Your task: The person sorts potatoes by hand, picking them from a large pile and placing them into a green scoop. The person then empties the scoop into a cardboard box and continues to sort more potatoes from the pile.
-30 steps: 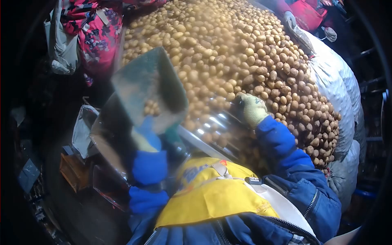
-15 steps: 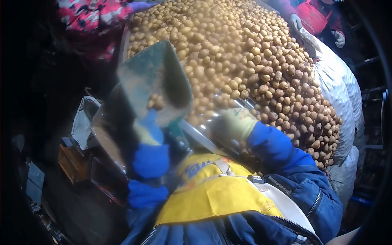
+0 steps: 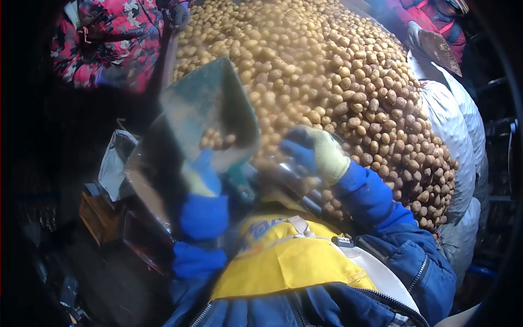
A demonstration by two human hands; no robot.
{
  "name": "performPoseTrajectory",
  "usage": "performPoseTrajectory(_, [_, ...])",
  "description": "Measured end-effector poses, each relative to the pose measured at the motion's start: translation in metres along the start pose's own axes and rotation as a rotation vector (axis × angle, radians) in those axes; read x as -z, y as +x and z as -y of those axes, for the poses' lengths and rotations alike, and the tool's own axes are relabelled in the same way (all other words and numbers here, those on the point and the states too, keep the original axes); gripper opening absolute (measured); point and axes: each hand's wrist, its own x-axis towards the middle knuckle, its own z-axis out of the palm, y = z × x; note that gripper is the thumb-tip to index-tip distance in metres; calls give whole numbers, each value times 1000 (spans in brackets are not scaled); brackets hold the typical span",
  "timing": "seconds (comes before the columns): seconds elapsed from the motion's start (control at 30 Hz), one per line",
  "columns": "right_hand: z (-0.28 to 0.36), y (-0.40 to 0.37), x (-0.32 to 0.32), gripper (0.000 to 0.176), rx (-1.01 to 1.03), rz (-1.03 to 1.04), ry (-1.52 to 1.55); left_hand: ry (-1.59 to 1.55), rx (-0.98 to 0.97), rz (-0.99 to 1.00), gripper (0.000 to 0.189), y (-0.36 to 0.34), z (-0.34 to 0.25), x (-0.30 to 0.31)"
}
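Observation:
My left hand (image 3: 201,174), in a yellow and blue glove, grips the near edge of a green scoop (image 3: 207,98) beside its handle. Several small potatoes (image 3: 218,139) lie inside the scoop, which is tilted towards me. My right hand (image 3: 321,152), gloved the same way, is over the near edge of a big potato heap (image 3: 376,103). Its blue-coated fingers stretch left, bent and a little blurred, with no potato visible in them. Below that hand runs a shiny metal edge (image 3: 297,185), partly blurred.
White sacks (image 3: 452,131) line the heap's right side. At the back left stands a person in a red patterned jacket (image 3: 120,38). Another gloved person (image 3: 430,27) is at the back right. A brown box (image 3: 98,218) and a whitish bag (image 3: 116,163) are at left.
My right hand has risen slightly and turned its fingers left. The scoop has shifted slightly and more potatoes show in it. The person at back left has drawn an arm back.

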Motion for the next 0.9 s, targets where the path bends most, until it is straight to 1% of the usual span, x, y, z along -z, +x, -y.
performPoseTrajectory(0.07, [38, 4, -9, 37, 102, -58, 280, -33, 53, -8, 41, -8, -6, -10])
performPoseTrajectory(0.1, [45, 6, -11, 39, 155, -86, 421, -50, 77, -12, 44, -11, -10, -14])
performPoseTrajectory(0.2, [36, 3, -2, 44, 103, -104, 29, -2, 65, 69, 35, -8, -8, 0])
performPoseTrajectory(0.3, [-12, 24, 10, 54, 392, -496, -658, -86, -51, 35, 32, -8, -3, -6])
performPoseTrajectory(0.33, [-36, 29, 11, 56, 388, -482, -693, -54, -31, 9, 32, -9, -4, -7])
performPoseTrajectory(0.4, [-48, 35, 13, 60, 386, -459, -761, 13, 2, -36, 33, -8, -7, -11])
performPoseTrajectory(0.43, [-52, 28, 2, 60, 327, -456, -808, 18, -11, -48, 33, -8, -11, -16])
performPoseTrajectory(0.5, [-44, 8, -13, 60, 283, -465, -878, 21, -33, -78, 33, -14, -12, -24])
performPoseTrajectory(0.53, [-38, -3, -10, 64, 236, -313, -723, -6, -35, -45, 34, -14, -10, -19])
performPoseTrajectory(0.57, [-33, -10, -14, 64, 217, -254, -779, -35, -36, -8, 34, -11, -8, -12])
performPoseTrajectory(0.63, [-24, -25, -17, 62, 210, -11, -607, -46, -52, 32, 36, -7, -5, -9])
performPoseTrajectory(0.67, [-17, -33, -17, 53, 288, -36, -492, -26, -59, 31, 36, -7, -6, -8])
performPoseTrajectory(0.77, [-31, -31, -16, 47, 296, -172, -217, 62, -27, -28, 38, -7, -6, -2])
performPoseTrajectory(0.8, [-19, -31, -9, 42, 308, -365, -230, 96, -6, -55, 38, -8, -6, 0])
performPoseTrajectory(0.83, [-32, -25, -2, 38, 208, -403, -202, -22, 37, 4, 38, -7, -7, 1])
performPoseTrajectory(0.9, [-36, -15, 25, 38, 16, -363, -422, -261, 115, 124, 37, -6, -13, -1])
